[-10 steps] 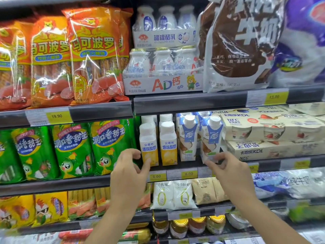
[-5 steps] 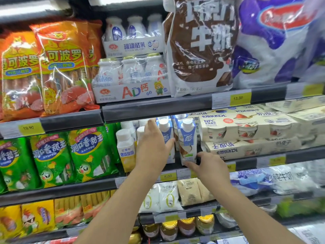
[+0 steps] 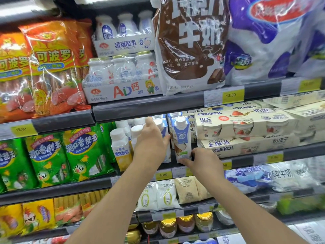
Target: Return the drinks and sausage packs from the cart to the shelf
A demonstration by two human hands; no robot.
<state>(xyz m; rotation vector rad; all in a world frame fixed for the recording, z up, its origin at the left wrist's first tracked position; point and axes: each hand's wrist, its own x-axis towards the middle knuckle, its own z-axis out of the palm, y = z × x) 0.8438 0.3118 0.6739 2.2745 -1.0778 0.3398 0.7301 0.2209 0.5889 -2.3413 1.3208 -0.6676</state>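
Two hands are raised to the middle shelf at the centre of the frame. The left hand (image 3: 151, 143) is spread flat, fingers extended, and laid against a blue-and-white drink carton (image 3: 164, 138) that is largely hidden behind it; whether anything is gripped cannot be told. The right hand (image 3: 202, 162) is loosely curled, its fingertips (image 3: 182, 161) pressed to the lower edge of a second blue-and-white carton (image 3: 182, 138), which stands upright at the shelf's front edge (image 3: 242, 160), just beside the first; a closed grasp is not seen. A risk can be judged here: these cartons are tall and narrow, so a push applied low by the right hand could tip one forward off the shelf, and a sideways nudge from the left hand could topple the white-capped yellow bottles (image 3: 121, 148) just to its left. Little is legible on the blue cartons. "KDL" and "NFC" are printed on the yoghurt multipacks (image 3: 246, 125) at centre right. Price tags reading "6.00" (image 3: 163, 174), "13.00" (image 3: 230, 95) and "19.90" (image 3: 22, 129) are clipped to the rails. "AD" is shown on the bottle tray (image 3: 123, 90) above, and Chinese lettering is carried by the orange sausage packs (image 3: 52, 67) at upper left and the green sausage packs (image 3: 82, 152) at left. No cart is in view.
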